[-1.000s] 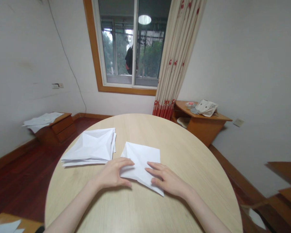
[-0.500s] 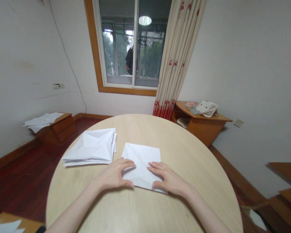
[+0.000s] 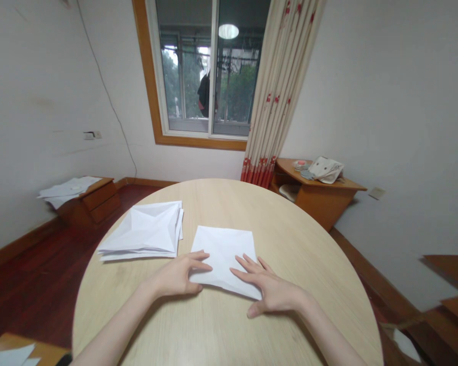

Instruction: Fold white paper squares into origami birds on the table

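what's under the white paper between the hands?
Pale tabletop shows around the white paper; what lies directly beneath is covered. The left hand and right hand overlap it, hiding parts of its side edges.

Matt creased paper sheet, smooth pale wood-grain tabletop, glossy dark floorboards

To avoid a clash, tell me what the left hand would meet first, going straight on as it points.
Probably the right hand, across the white paper, though depth is unclear.
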Action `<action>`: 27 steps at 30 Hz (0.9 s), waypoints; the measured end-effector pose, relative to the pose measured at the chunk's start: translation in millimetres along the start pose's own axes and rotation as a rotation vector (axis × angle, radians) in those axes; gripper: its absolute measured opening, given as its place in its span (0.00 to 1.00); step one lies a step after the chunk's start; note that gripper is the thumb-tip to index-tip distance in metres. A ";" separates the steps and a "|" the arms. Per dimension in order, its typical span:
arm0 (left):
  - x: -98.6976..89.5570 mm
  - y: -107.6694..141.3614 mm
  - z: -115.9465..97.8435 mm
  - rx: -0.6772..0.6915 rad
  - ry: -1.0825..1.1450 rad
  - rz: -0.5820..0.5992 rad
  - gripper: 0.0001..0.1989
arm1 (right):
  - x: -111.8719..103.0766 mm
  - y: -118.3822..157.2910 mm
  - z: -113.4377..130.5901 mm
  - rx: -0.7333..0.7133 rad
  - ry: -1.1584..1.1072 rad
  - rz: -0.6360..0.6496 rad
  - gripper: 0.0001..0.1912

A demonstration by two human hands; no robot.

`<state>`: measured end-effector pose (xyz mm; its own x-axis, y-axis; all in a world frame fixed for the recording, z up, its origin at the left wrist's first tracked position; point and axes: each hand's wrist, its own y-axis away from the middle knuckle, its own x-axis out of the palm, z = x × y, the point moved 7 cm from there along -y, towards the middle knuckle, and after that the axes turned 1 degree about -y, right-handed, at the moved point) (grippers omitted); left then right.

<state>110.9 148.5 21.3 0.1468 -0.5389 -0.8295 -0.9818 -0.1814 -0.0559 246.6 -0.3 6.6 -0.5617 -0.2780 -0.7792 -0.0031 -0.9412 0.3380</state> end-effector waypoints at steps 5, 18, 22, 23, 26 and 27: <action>-9.7 -0.1 -5.8 -0.044 0.027 -0.026 0.11 | -7.2 3.0 -0.9 -0.006 -0.053 -0.057 0.39; -22.1 0.0 -7.1 0.018 0.153 -0.212 0.14 | -34.6 16.8 -2.2 -0.103 -0.139 -0.427 0.14; -27.6 3.4 -4.5 0.031 0.119 -0.342 0.13 | -45.2 21.5 4.7 -0.214 -0.145 -0.574 0.10; -28.4 3.7 -3.8 0.037 0.121 -0.366 0.13 | -48.3 23.1 6.2 -0.232 -0.149 -0.622 0.09; -30.1 3.1 -3.7 0.078 0.159 -0.427 0.11 | -54.7 28.2 8.6 -0.276 -0.141 -0.776 0.10; -30.5 2.4 -4.0 0.093 0.179 -0.444 0.11 | -55.7 29.9 9.3 -0.294 -0.129 -0.826 0.10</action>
<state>104.5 161.3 48.7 0.5641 -0.5606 -0.6062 -0.8251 -0.3559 -0.4387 270.1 -11.2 65.0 -0.5635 0.5191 -0.6427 -0.2458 -0.8481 -0.4694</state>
